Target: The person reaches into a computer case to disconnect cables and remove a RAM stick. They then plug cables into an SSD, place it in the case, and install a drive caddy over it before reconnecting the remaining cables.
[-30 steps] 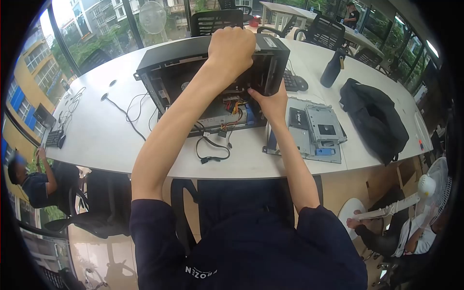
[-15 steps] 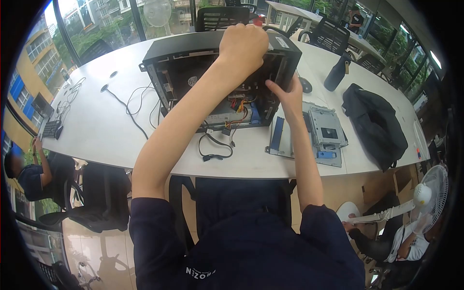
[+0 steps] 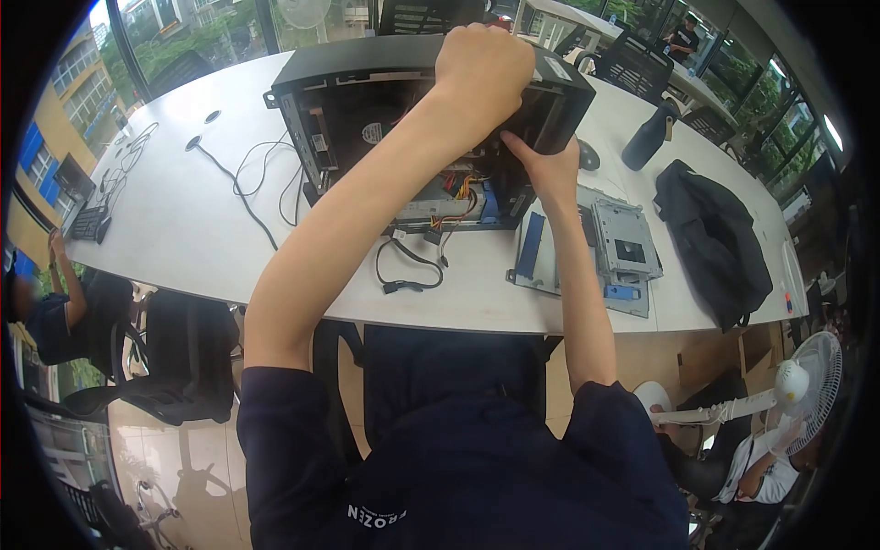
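Your left hand (image 3: 484, 69) is clenched on the far-right top edge of the case (image 3: 367, 62). Your right hand (image 3: 548, 172), just below, reaches inside; I cannot tell its grip.

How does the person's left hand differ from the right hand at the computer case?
The left hand is balled into a fist at the top edge of the computer case; the right hand is stretched out, reaching into the open side. The left hand sits higher and farther from the person; the right hand is lower, nearer the table. Both are bare and touch the same black case.
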`<state>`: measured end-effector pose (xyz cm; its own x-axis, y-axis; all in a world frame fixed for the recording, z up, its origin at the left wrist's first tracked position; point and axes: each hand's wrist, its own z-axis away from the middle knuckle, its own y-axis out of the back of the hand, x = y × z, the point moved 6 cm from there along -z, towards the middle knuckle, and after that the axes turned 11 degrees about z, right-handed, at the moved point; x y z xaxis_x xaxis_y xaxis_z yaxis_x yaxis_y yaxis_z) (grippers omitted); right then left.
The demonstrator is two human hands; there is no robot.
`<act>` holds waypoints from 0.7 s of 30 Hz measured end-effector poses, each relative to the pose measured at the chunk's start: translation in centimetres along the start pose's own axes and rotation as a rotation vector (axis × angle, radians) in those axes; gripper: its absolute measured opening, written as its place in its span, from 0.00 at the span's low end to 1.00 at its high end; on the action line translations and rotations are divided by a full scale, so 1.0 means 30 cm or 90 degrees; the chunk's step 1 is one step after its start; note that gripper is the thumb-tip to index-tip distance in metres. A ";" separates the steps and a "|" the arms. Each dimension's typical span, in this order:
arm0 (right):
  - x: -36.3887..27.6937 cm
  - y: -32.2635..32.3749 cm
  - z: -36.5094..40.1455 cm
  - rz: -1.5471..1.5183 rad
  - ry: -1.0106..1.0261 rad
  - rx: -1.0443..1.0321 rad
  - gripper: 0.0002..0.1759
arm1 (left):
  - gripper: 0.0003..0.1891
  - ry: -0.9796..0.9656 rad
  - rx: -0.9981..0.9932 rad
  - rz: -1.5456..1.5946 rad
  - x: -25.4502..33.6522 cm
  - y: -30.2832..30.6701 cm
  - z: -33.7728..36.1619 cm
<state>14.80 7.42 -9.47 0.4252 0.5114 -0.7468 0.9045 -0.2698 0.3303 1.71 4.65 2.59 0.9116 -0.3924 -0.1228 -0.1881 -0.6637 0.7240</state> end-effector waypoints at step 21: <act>0.017 -0.006 -0.003 -0.024 0.010 0.025 0.30 | 0.15 -0.014 0.022 0.001 -0.006 -0.014 -0.009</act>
<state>14.85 7.81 -9.84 0.3917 0.5339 -0.7493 0.9180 -0.2814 0.2794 1.73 5.15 2.50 0.9028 -0.4077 -0.1367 -0.2030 -0.6844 0.7003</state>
